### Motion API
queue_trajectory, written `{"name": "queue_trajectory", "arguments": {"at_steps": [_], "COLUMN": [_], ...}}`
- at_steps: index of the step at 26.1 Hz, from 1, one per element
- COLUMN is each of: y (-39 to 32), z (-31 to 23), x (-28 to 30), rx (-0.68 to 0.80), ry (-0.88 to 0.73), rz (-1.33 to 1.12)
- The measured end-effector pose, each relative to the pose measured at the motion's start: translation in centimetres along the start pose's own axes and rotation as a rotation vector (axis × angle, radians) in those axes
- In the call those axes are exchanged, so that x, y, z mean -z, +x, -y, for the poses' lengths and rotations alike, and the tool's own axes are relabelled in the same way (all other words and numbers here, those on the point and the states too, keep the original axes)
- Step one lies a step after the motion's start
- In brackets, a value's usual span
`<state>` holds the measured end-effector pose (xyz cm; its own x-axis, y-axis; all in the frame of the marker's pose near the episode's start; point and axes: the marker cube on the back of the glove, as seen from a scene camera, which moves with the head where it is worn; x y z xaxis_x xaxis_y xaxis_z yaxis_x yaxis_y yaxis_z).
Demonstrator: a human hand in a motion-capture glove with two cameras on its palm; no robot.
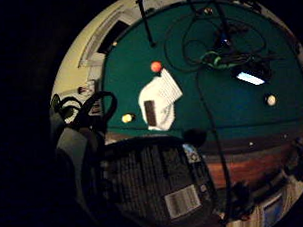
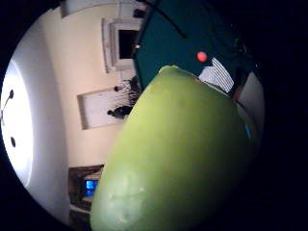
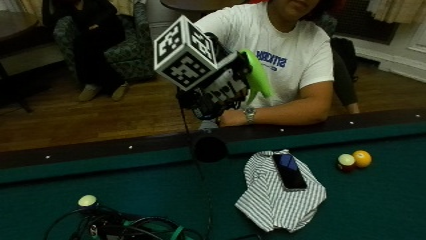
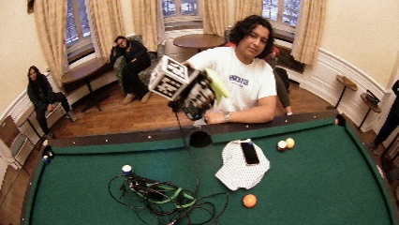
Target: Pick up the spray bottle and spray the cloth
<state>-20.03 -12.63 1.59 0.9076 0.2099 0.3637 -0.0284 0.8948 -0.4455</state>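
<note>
The person's black-gloved right hand (image 3: 223, 92) is raised above the near rail of the green-felted pool table (image 3: 373, 200), its fingers curled round a lime-green plastic spray bottle (image 3: 256, 72) that is lifted clear of the felt. In the thumb-side palm view the bottle's green body (image 2: 178, 159) fills most of the field, so it lies right against the palm. The striped white cloth (image 3: 279, 195) lies crumpled on the felt, at about five o'clock from the hand in the outside view, with a black phone (image 3: 289, 171) resting on top of it. A yellow ball (image 3: 362, 158) and a white-and-red ball (image 3: 345, 162) sit together at three o'clock from the cloth.

The pick-up looks done. What remains, as I judge it, is aiming the nozzle down at the cloth and squeezing the trigger; no spray shows.
</note>
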Motion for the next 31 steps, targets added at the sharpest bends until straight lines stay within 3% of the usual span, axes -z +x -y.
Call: {"name": "queue_trajectory", "arguments": {"at_steps": [10,14,22,31], "y": [0.4,1.4,4.2,6.0], "z": [3.3,6.0,8.6,9.3], "x": [-10.1,-13.5,-21.4,-23.7], "rx": [-0.186,-0.233,-0.342,-0.366], "ry": [-0.292,-0.325,-0.413,-0.465], "rz": [-0.485,-0.642,-0.75,-0.763]}}
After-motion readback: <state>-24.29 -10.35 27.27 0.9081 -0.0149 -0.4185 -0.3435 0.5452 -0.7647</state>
